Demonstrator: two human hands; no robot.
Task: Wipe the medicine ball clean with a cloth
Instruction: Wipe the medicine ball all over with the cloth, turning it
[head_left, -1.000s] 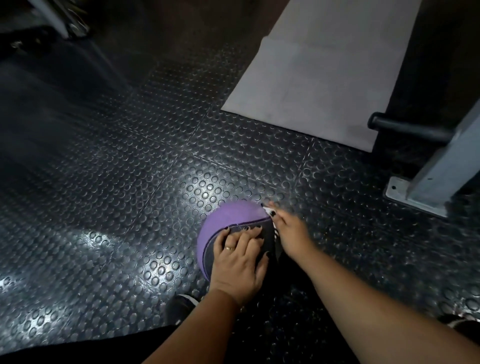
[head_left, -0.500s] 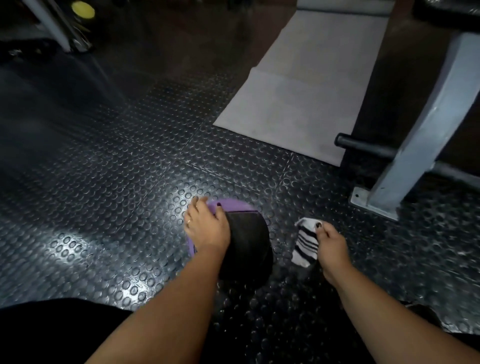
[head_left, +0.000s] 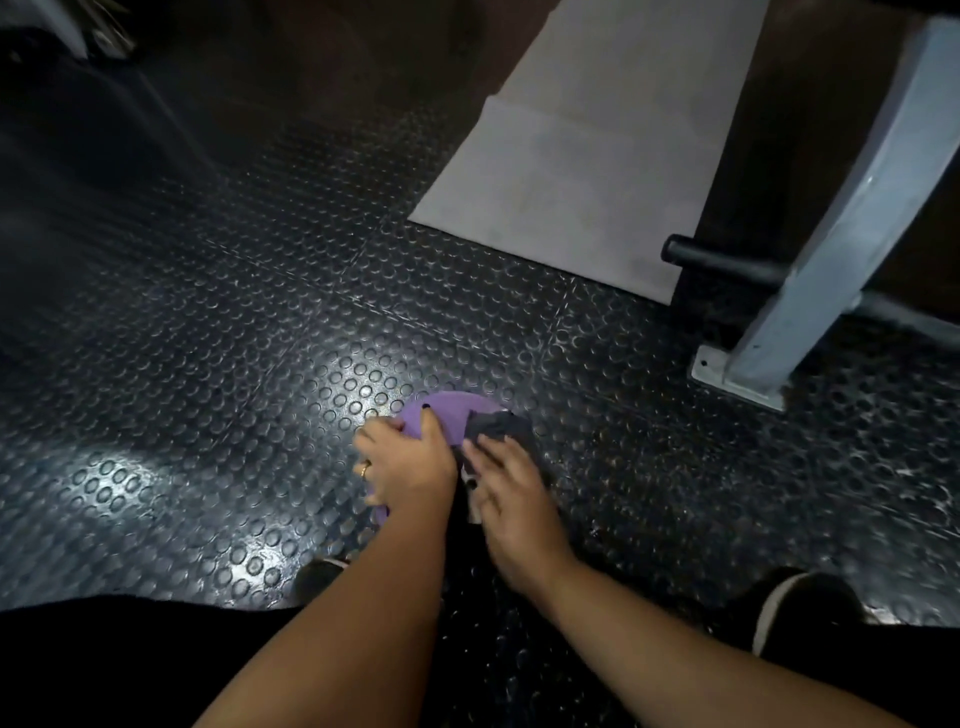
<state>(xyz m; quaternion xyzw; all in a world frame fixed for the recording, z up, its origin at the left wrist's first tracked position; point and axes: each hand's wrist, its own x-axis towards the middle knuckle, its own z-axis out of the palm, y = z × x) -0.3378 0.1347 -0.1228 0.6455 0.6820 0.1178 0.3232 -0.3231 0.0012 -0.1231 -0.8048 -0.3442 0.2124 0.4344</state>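
Observation:
A purple and black medicine ball (head_left: 457, 413) sits on the studded rubber floor (head_left: 208, 364) just in front of me, mostly hidden by my hands. My left hand (head_left: 410, 467) lies over its left side, fingers and thumb curved round the purple surface, a ring on one finger. My right hand (head_left: 514, 493) presses a cloth (head_left: 498, 426) against the ball's right side with fairly straight fingers. The cloth looks grey beyond my fingertips, and a pale bit shows by my thumb.
A grey mat (head_left: 582, 171) lies on the floor ahead. At the right stands a slanted blue-grey metal post (head_left: 831, 234) on a bolted base plate, with a black bar (head_left: 722, 260) crossing it. My shoes (head_left: 789, 603) are at the bottom, one on each side.
My right hand brought the striped cloth back from the floor at the right onto the ball. My left hand stayed on the ball's left side.

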